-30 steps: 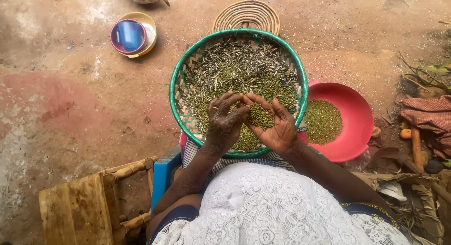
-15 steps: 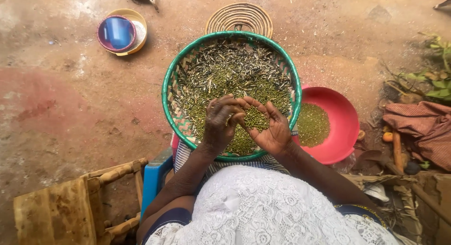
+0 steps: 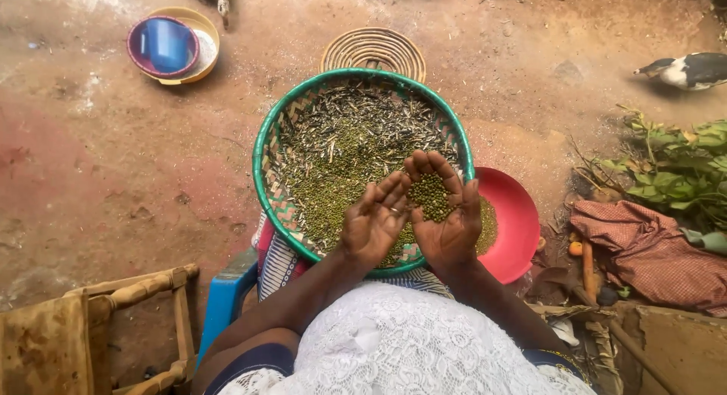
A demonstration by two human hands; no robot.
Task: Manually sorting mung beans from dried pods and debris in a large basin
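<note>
Handful green seeds [image 3: 430,196] — cupped in right hand [image 3: 448,213].

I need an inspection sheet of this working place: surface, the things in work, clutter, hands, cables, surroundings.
Surface: bare reddish earth ground.
Things in work: green-rimmed woven basket holding dry pods and green grains; red bowl with grains beside it.
Clutter: coiled mat, blue cup in nested bowls, wooden stool, checked cloth.
Hands: right hand cupped, full of green grains; left hand open beside it.
Cables: nothing seen.
Surroundings: bird, leafy plants.
</note>
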